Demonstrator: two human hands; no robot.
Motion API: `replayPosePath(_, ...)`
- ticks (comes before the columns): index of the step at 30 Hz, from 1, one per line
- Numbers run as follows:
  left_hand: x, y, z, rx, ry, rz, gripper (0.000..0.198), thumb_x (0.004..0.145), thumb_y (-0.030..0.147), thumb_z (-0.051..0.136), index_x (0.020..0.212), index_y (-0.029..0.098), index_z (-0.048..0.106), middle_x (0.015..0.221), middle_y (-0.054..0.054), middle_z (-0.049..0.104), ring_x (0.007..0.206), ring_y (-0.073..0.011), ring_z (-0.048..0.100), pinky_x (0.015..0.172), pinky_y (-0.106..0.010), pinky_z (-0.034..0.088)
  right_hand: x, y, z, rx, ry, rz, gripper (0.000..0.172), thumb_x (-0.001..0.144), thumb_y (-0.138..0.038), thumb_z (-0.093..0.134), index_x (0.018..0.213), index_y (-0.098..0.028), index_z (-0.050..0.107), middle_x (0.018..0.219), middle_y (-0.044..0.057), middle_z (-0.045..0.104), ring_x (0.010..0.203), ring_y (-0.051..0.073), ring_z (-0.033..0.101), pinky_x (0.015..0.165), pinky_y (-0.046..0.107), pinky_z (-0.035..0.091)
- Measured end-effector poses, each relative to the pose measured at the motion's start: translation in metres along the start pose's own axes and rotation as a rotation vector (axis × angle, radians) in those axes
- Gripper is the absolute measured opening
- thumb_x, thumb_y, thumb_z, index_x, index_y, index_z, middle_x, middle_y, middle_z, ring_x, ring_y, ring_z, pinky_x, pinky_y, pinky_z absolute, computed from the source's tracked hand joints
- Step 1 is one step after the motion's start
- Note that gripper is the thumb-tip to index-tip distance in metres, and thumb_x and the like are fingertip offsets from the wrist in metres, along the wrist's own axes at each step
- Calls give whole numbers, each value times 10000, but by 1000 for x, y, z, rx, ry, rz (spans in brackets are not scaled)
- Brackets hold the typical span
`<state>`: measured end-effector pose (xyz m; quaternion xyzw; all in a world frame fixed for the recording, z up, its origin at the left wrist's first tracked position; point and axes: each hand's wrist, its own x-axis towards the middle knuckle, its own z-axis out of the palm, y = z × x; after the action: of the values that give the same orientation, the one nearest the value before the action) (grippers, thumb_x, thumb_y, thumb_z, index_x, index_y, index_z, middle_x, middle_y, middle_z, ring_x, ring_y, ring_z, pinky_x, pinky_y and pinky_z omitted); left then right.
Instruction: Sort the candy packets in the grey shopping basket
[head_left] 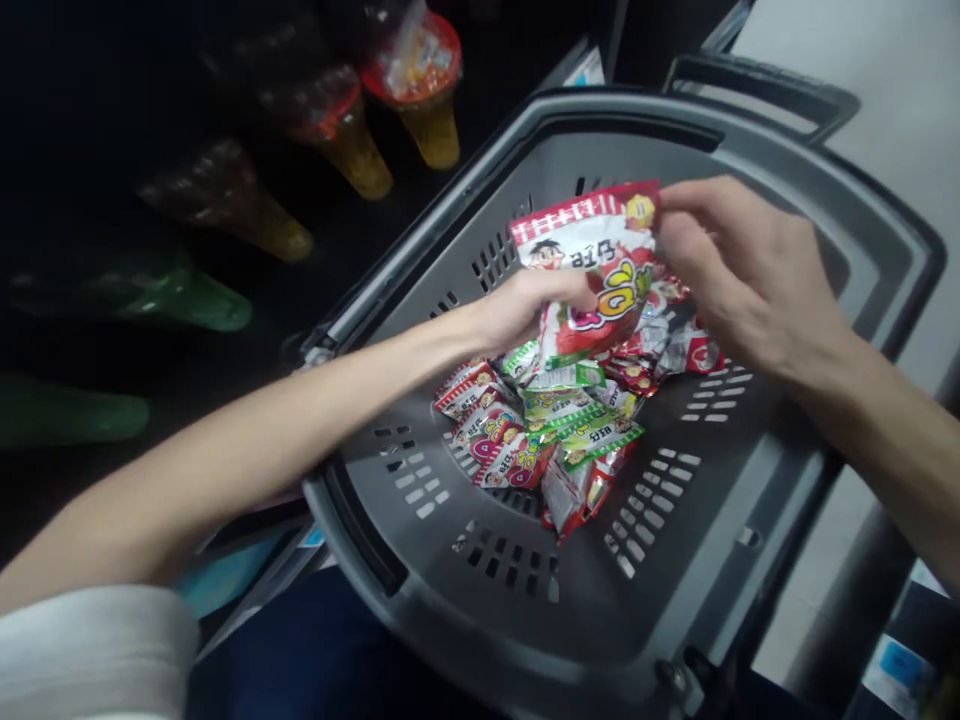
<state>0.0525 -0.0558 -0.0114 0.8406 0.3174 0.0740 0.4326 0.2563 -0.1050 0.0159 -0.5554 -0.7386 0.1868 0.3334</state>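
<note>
A red and white candy bag (592, 270) with a cartoon face is held over the basket. My left hand (529, 305) grips its lower side, thumb across the front. At the bag's upper right corner, my right hand (742, 260) is closed, its fingertips pinching the edge. Below, a grey shopping basket (480, 570) with slotted walls holds a heap of small candy packets. Several are red and white packets (499, 440); among them lie green packets (570, 415). The held bag hides part of the heap.
To the left, a dark shelf carries clear packages with red rims (424, 75) and tapered yellow and green ends (202, 295). The basket's handle (765, 85) sticks out at the top right. Pale floor (892, 90) shows beyond the basket.
</note>
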Motion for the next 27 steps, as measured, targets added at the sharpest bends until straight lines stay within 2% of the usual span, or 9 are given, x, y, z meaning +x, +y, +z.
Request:
replayPosePath(3,-3,10,2,-52,5,-78,549,958,295,391,1467,111,479,1252,-107,706,1205,-307,647,988,-543,542,1,2,3,287,20,50,294,947,-519,654,1078,-262,598,1014,23,704,876,182,674,710,312,569)
replayPosePath(5,-1,14,9,-84,2,-47,566,948,311,453,1475,105,479,1237,-125,716,1205,-308,652,988,-523,550,3,3,3,418,37,115,339,885,-548,730,946,-248,584,832,-13,664,685,138,613,523,246,500)
replayPosePath(7,1,17,16,-100,-25,0,582,942,319,494,1486,115,475,1239,-130,718,1214,-306,653,1002,-514,547,3,3,2,432,53,128,380,858,-554,761,835,-230,563,706,-30,600,568,105,527,435,220,401)
replayPosePath(11,1,14,31,-245,-35,62,617,934,333,572,1513,161,444,1281,-134,703,1249,-291,641,1069,-527,513,3,2,0,299,147,115,364,902,-529,731,832,-236,527,633,-51,467,508,85,433,432,240,288)
replayPosePath(14,2,7,41,-568,40,90,688,861,335,698,1479,134,470,1270,-164,698,1237,-298,650,1097,-542,499,4,6,3,322,236,108,455,841,-634,742,834,-246,503,628,-56,457,484,84,405,434,253,235)
replayPosePath(16,4,4,44,-781,77,69,746,739,305,820,1401,104,540,1226,-170,711,1208,-323,664,1097,-561,501,6,9,5,375,296,82,512,780,-688,758,815,-249,496,623,-53,482,481,86,401,448,258,241)
replayPosePath(20,5,3,44,-958,138,-41,769,544,173,925,1251,86,634,1161,-166,727,1149,-349,687,1112,-594,490,10,11,6,555,347,107,542,695,-676,836,772,-262,495,599,-65,491,493,100,411,470,258,327)
replayPosePath(24,2,7,45,-943,140,-53,762,545,139,923,1250,92,634,1201,-178,711,1197,-357,666,1148,-601,452,8,9,2,560,251,218,484,634,-535,931,887,-264,619,740,-35,614,604,136,546,549,288,479)
replayPosePath(27,0,7,50,-915,98,-34,722,574,169,922,1238,109,645,1236,-175,701,1220,-346,657,1155,-587,450,5,11,-2,510,196,250,486,595,-405,972,969,-253,703,915,14,701,779,205,662,701,379,598)
